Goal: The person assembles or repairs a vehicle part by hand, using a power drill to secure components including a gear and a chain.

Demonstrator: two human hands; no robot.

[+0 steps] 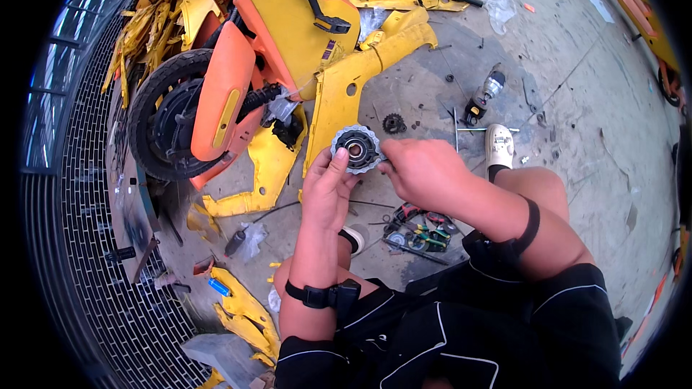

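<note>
A round metal part (365, 147) with a scalloped silver rim and a dark centre with a ring is up in front of me. My left hand (326, 189) grips it from below left, thumb on its face. My right hand (422, 169) is closed at the part's right edge; what its fingertips hold is hidden. On the floor beyond are a small black toothed gear (393, 123), a black-and-silver power drill (478, 104) and a T-handled tool (490, 130). Below my hands lies a cluster of pliers and other hand tools (429, 234).
An orange-and-yellow scooter (281, 21) stands ahead left among broken yellow panels (333, 104) and a pile of plastic pieces (133, 47). A brick wall (97, 295) runs along the left. Another scooter (652, 25) is at the upper right. A blue cylinder (219, 287) lies lower left.
</note>
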